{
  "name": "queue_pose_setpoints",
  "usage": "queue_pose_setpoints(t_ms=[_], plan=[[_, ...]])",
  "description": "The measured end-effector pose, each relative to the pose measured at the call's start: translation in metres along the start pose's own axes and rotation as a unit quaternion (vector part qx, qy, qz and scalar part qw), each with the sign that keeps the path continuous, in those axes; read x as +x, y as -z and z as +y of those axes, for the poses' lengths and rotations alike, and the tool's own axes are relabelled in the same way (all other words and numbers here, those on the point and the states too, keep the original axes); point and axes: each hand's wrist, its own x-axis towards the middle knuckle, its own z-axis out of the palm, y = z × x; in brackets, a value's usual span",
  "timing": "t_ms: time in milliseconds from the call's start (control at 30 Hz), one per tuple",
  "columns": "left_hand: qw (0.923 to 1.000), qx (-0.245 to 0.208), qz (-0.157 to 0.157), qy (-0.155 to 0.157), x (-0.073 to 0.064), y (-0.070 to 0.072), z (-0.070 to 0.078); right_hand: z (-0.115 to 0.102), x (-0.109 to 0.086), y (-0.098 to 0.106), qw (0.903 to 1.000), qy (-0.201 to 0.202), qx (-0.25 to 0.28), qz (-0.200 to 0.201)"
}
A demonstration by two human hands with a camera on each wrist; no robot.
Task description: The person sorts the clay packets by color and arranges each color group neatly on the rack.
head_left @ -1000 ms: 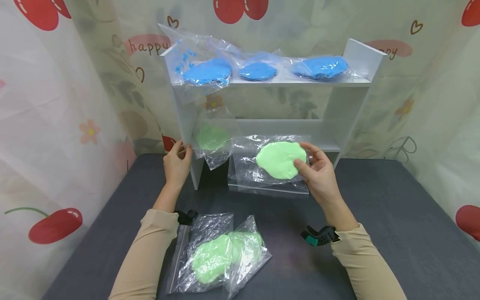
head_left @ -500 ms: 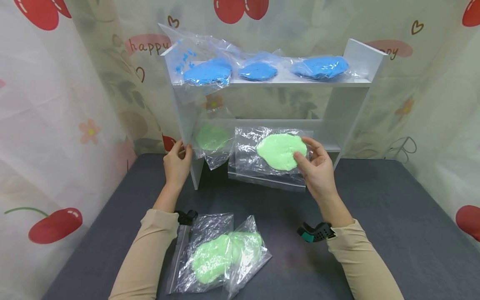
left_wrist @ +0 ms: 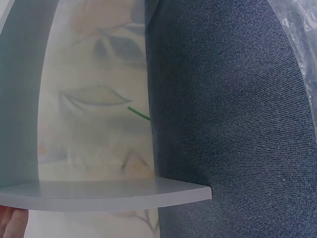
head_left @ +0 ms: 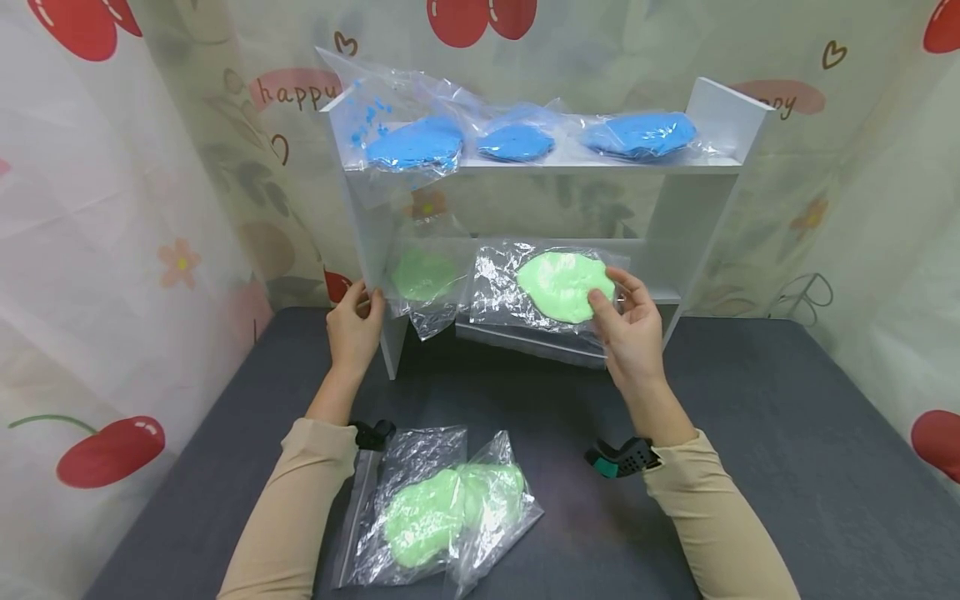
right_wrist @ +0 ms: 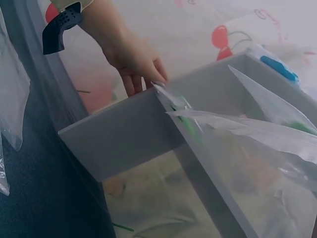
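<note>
Pinching the right edge of a clear bag with a green lump [head_left: 564, 287], the right hand [head_left: 633, 329] holds it at mid-frame before the middle level of the white shelf unit [head_left: 690, 217]; whether it touches the board is unclear. The left hand [head_left: 354, 325] grips the unit's left side panel. Shelving looks partway done: three blue bagged lumps [head_left: 420, 143] line the top, one green bag [head_left: 423, 275] sits at the middle level's left, and two overlapping green bags [head_left: 422, 521] on the table [head_left: 757, 417], lower centre, seem left to place. The plastic is glossy and crinkled, the lumps flattened and doughy, the panels smooth, the table dark and woven.
</note>
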Motion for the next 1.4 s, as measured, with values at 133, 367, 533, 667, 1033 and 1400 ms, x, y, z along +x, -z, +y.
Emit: queue_pose_setpoints(t_ms=[133,367,533,667,1033,1400], plan=[[1.0000,0.000,0.001,0.000,0.000,0.000,0.000,0.000,0.003,-0.004,0.9997,0.009,0.010,0.019],[1.0000,-0.002,0.002,-0.001,0.000,0.000,0.000,-0.002,0.008,-0.010,0.9983,0.019,0.037,0.040],[1.0000,-0.001,0.003,-0.001,0.001,0.000,-0.001,-0.004,0.011,-0.015,0.9967,0.029,0.057,0.051],[1.0000,0.000,0.001,0.000,0.001,0.000,0.000,-0.004,0.013,-0.019,0.9947,0.038,0.073,0.061],[1.0000,0.002,0.000,0.004,0.001,0.000,-0.001,0.011,0.017,-0.027,0.9925,0.031,0.059,0.103],[1.0000,-0.001,-0.003,0.008,0.000,0.000,-0.001,0.026,0.019,-0.036,0.9889,0.032,0.006,0.145]])
